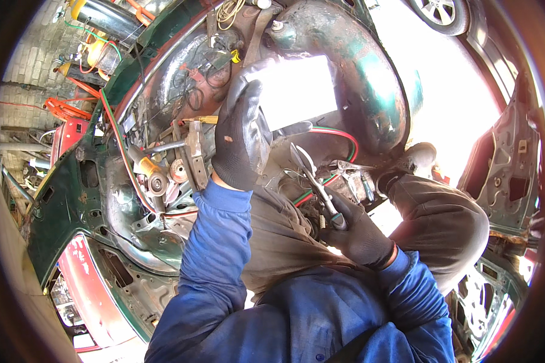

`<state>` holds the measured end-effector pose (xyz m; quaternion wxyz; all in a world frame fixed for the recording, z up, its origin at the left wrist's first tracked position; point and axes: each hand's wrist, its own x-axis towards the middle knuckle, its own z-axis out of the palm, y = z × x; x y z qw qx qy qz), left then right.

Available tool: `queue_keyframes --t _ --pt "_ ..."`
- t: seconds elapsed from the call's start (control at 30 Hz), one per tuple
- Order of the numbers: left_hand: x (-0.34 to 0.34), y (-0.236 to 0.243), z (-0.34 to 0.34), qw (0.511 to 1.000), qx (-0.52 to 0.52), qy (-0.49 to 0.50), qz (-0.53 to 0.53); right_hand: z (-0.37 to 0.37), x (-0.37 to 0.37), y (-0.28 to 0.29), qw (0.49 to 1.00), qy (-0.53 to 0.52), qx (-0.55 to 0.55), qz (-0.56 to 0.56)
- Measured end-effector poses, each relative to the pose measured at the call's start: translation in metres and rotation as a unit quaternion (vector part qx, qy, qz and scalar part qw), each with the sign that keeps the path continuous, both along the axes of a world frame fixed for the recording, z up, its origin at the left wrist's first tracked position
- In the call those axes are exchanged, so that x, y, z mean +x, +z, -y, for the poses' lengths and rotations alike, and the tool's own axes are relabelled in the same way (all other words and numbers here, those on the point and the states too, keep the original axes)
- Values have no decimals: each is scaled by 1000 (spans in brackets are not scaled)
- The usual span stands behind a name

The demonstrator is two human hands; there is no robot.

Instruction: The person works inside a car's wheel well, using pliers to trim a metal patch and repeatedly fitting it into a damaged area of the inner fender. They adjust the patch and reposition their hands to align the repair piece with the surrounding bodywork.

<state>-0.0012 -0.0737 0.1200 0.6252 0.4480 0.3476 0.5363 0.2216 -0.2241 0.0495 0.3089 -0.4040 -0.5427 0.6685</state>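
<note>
1. Inside the stripped green car body (pixel 60 212), the person sat with knees drawn up, both hands in dark work gloves, blue sleeves coming in from the lower edge.
2. Right hand (pixel 360 233): grip closed around the handles of a pair of pliers (pixel 315 178); fingers wrapped tight, nothing else in it.
3. Pliers' long axis ran from the right hand up and to the left; metal jaws at the upper-left end, handles buried in the glove. Whether the jaws were parted could not be told.
4. Left hand (pixel 242 136): raised higher and further forward, seen from the back, fingers stretched upward against the rusty inner panel (pixel 181 85). Whether it pinched anything on the far side could not be told.
5. Key relation: the pliers' tip pointed toward the gap just right of and below the left hand; the right hand was the nearer one to the tool's work point, the left sat above it.
6. A red-and-green paired hose (pixel 336 136) curved behind the pliers, close to the tip.
7. Surface: bare, rusted sheet metal of the car floor, no counter. Brackets and round metal parts (pixel 163 175) lay left of the left hand.
8. Room: tight. Curved green wheel arch (pixel 369 78) above, right knee (pixel 448 218) beside the right hand, loose wires (pixel 224 12) overhead.
</note>
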Motion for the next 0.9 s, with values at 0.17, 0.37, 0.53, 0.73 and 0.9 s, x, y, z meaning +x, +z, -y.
queue_keyframes --t 0.17,0.37,0.53,0.73,0.9 --pt "-4 -14 5 997 43 43 -43 0 -2 -4 1000 -2 0 7" --pt "5 -7 13 1000 4 29 -2 -2 -2 0 999 -7 5 36" --pt "5 -16 15 999 28 44 -17 -6 -1 6 1000 7 -20 13" --pt "6 -28 13 955 143 90 -245 -3 -4 -3 1000 -24 14 3" --pt "4 -27 13 902 197 97 -373 -3 -3 -1 1000 -23 -12 2"
